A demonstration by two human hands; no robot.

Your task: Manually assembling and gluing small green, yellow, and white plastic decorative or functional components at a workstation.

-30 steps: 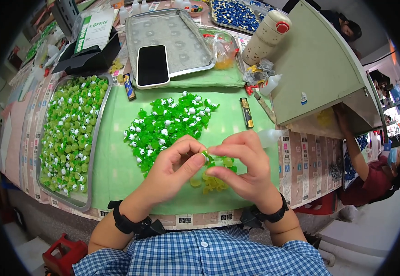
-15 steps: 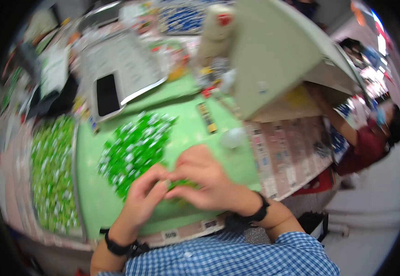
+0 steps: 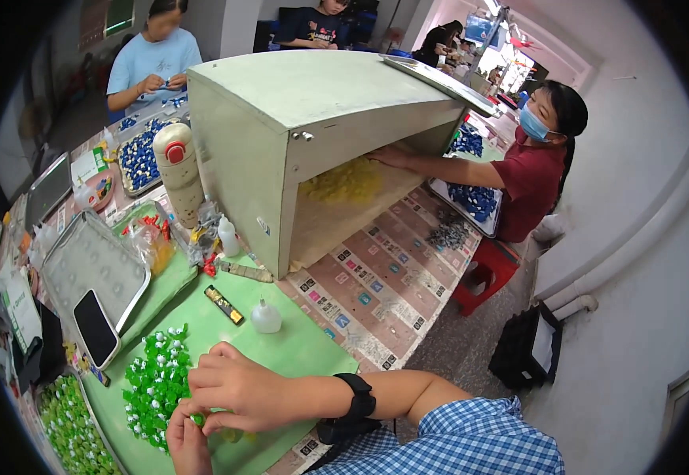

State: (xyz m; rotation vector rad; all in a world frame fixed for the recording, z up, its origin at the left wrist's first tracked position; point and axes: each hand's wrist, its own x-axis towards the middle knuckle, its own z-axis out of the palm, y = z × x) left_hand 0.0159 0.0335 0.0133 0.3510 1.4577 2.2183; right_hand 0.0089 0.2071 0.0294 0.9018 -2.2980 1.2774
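A patterned worktop (image 3: pixel 376 277) runs under everything, and a big cream cabinet (image 3: pixel 233 134), open on its right side, stands on it beyond the hands. A co-worker (image 3: pixel 530 190) in a dark red top reaches an arm into that opening, toward a spread of yellow pieces (image 3: pixel 340 184). Nearer, a green mat (image 3: pixel 305 352) covers the wearer's part of the surface, with a grey tray (image 3: pixel 103 257) at its far left and a rimmed tray (image 3: pixel 102 425) of green and white pieces at its near left. The pile of green pieces (image 3: pixel 154 388), white-eyed and longer from far to near than across, lies on the mat just left of the hands. The right hand (image 3: pixel 237 388) comes in from the right, fingers curled; whether its tips grip or only touch, I cannot tell. The left hand (image 3: pixel 190 443) sits below it, thumb and finger pinched, and seems slightly the nearer to the pile's near end. A dark-screened phone (image 3: pixel 95 328) rests by the grey tray, a small white bottle (image 3: pixel 266 317) beyond the right wrist. Smallest, the small green piece (image 3: pixel 197 419) is between both sets of fingertips, its long axis too hidden to read
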